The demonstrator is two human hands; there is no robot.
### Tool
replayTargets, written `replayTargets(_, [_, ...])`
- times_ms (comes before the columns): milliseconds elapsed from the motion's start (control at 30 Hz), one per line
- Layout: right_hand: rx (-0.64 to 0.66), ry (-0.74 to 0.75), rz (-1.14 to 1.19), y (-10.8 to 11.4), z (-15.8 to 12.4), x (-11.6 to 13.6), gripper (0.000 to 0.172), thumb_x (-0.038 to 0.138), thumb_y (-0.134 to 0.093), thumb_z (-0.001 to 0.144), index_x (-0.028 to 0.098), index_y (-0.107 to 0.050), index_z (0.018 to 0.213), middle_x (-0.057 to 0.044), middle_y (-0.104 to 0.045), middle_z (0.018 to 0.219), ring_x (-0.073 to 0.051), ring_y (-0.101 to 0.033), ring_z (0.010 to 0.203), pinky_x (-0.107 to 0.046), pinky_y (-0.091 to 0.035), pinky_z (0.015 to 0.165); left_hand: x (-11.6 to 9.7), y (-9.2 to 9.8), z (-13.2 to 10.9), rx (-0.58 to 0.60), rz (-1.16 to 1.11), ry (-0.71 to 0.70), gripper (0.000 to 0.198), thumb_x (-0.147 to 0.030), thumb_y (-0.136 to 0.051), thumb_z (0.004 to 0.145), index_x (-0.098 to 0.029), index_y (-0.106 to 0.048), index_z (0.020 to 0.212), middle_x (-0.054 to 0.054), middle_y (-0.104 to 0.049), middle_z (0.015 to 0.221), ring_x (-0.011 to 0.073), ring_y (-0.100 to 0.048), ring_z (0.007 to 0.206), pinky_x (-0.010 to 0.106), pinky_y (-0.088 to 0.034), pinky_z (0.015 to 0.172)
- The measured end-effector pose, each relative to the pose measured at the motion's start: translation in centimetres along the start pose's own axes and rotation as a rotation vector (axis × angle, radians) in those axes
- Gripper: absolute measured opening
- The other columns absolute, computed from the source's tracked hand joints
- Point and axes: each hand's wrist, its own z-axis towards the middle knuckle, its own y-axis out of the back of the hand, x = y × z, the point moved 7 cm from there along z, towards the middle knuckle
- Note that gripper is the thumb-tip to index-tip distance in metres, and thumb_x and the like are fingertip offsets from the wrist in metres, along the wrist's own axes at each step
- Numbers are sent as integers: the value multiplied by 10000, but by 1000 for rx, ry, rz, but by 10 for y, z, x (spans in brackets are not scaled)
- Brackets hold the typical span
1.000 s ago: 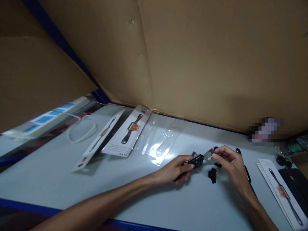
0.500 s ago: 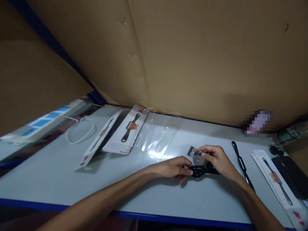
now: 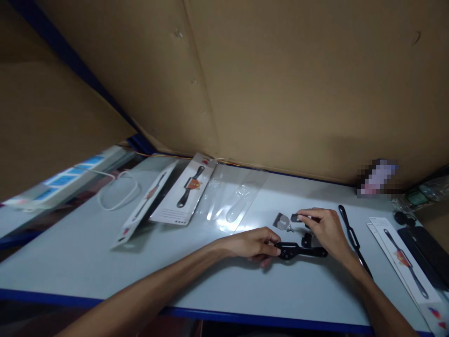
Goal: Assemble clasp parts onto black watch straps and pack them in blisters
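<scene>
My left hand [image 3: 261, 244] is closed around one handle of a black spokeshave body [image 3: 308, 252], held low over the table. With thumb and fingertips, my right hand [image 3: 321, 227] pinches a small dark flat metal plate [image 3: 295, 217] above the spokeshave. Left of that plate lie a silver metal piece with a notch [image 3: 282, 223] and a small screw [image 3: 290, 229]. A small black part with a hole [image 3: 306, 240] is just behind the spokeshave body, partly under my right hand. Another black spokeshave body [image 3: 352, 236] rests to the right of my right hand.
Carded spokeshave packages [image 3: 175, 201] and clear plastic blister shells [image 3: 242, 196] lie left of centre. More printed cards [image 3: 403, 262] and a black case [image 3: 426, 255] are at the right. A power strip [image 3: 63, 180] with a white cable [image 3: 117, 206] is at the far left; cardboard [image 3: 280, 93] walls the back.
My right hand has shifted slightly right, bringing the dark plate away from the silver piece. The silver piece, screw and small black part show more plainly. My left hand stays put.
</scene>
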Motion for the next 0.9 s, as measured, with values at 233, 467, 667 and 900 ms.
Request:
replayTargets(233, [101, -133, 321, -1, 0, -1, 296, 474, -669, 833, 183, -720, 845, -73, -743, 848, -214, -695, 711, -288, -501, 553, -1, 0, 2, 17, -83, 1, 341, -470, -668, 853, -162, -577, 738, -35, -563, 545, 49, -324, 376, 236, -175, 384])
replayTargets(467, [259, -105, 370, -25, -3, -8, 323, 319, -643, 837, 228, -546, 1131, 77, -585, 644, -151, -632, 566, -265, -483, 575, 0, -1, 1, 45, -72, 31, 333, -460, -699, 828, -167, -580, 727, -39, -573, 549, 51, -350, 383, 214, -202, 372])
replayTargets(667, [406, -11, 265, -38, -9, 0, 171, 278, -601, 862, 210, -685, 995, -17, -708, 855, -168, -640, 733, -283, -479, 685, -1, -1, -1, 47, -65, 22, 326, -449, -691, 831, -164, -580, 718, -42, -567, 540, 46, -337, 388, 207, -199, 379])
replayTargets(900, [486, -12, 274, -49, -9, -1, 185, 253, -662, 798, 195, -780, 927, -13, -720, 771, -175, -633, 722, -269, -464, 674, 1, -1, 1, 32, -63, 17, 378, -480, -694, 827, -178, -523, 677, -29, -599, 559, 42, -341, 375, 209, -191, 364])
